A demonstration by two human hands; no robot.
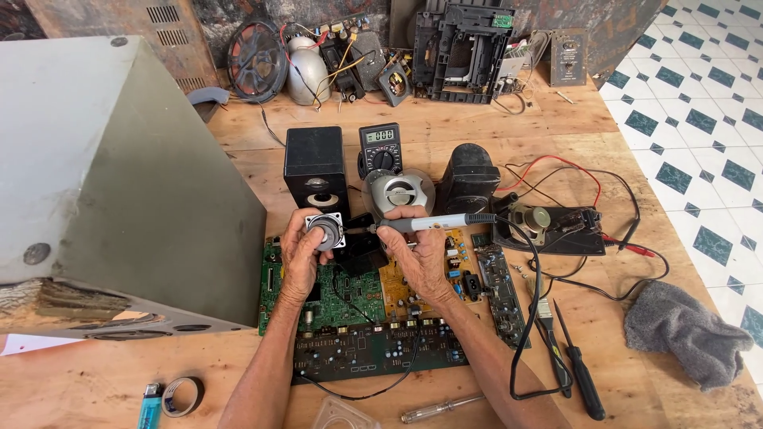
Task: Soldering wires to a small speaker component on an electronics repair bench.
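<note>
Speaker driver, small, square-framed, held above green circuit board near counter centre. Left hand: grip closed around driver's left and lower edge. Right hand: grip closed on grey soldering iron, tip pointing left, just beside the driver; black cord loops off right. Behind: black speaker box, multimeter. Far left: large grey casing. Right: screwdriver, grey cloth.

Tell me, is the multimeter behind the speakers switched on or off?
On: the multimeter shows dark digits on its lit grey display.
</note>
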